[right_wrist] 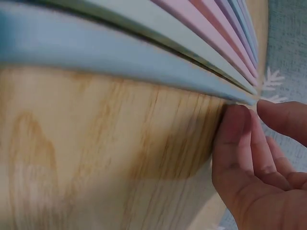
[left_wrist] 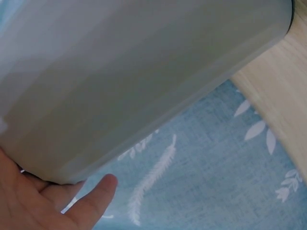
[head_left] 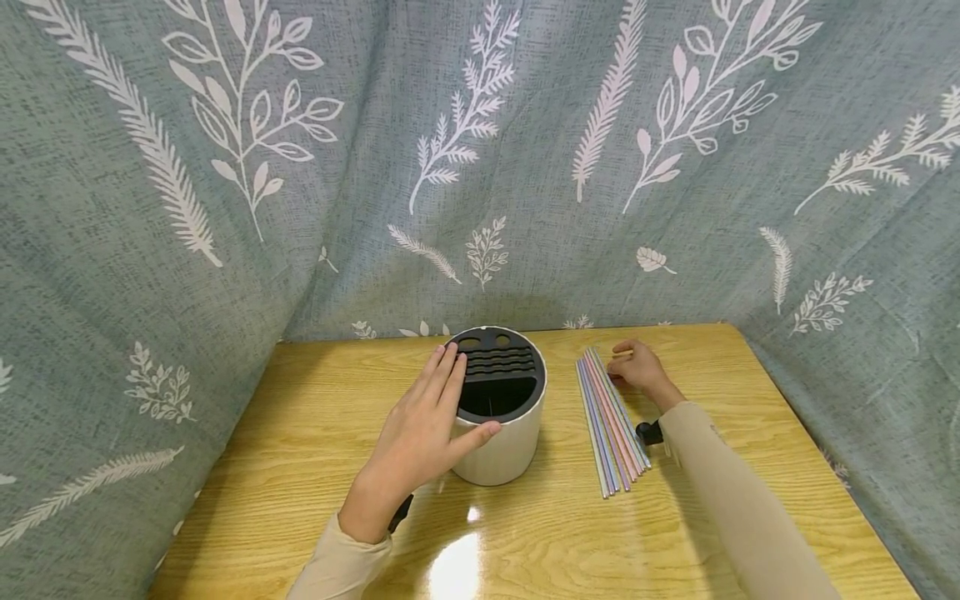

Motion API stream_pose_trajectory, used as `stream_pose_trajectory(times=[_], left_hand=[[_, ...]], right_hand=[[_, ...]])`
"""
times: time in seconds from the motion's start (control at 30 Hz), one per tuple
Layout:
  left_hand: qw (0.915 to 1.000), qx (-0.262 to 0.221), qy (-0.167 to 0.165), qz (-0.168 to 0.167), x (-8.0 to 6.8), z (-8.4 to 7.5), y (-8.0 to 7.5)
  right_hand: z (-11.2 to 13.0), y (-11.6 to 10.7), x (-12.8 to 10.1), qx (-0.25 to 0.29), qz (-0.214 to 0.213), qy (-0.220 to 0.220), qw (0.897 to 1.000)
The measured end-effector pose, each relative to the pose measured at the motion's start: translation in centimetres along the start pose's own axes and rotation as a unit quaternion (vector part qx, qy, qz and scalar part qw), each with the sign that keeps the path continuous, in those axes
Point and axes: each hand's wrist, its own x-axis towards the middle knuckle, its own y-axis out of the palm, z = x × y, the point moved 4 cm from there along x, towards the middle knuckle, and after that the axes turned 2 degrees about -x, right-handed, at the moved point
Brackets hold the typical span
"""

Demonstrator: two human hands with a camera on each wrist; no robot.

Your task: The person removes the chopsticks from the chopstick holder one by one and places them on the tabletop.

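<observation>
While one white cylindrical holder with a black slotted plastic insert (head_left: 501, 406) stands near the middle of the glossy, wood-grain yellow table (head_left: 300, 450), the left hand (head_left: 423, 429) rests against its left side with straight fingers laid over the rim and the thumb on the wall, gripping nothing. Just to its right lies one loose bundle of thin pastel straws (head_left: 611, 421), roughly ten, in blue, pink, purple and pale green; an exact count cannot be made. The right hand (head_left: 639, 370) touches their far ends, fingers loosely bent. Only the head view shows the insert's slots and two oval holes. The left wrist view shows the holder's smooth matte wall; the right wrist view shows fingertips (right_wrist: 235, 129) meeting the straw tips. A leaf-printed teal woven cloth (head_left: 187, 208) hangs behind.
</observation>
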Motion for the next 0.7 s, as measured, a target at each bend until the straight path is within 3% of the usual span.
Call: stream_pose_trajectory(times=[0.33,0.7], left_hand=[[1.0000,-0.001,0.003,0.001,0.2,0.1,0.0],[0.9993,-0.026,0.000,-0.029,-0.7,0.7,-0.2]], right_hand=[[0.6,-0.1,-0.7,0.017,-0.018,-0.008,1.000],[4.9,0.1,-5.6,0.035,-0.069,-0.120,0.990]])
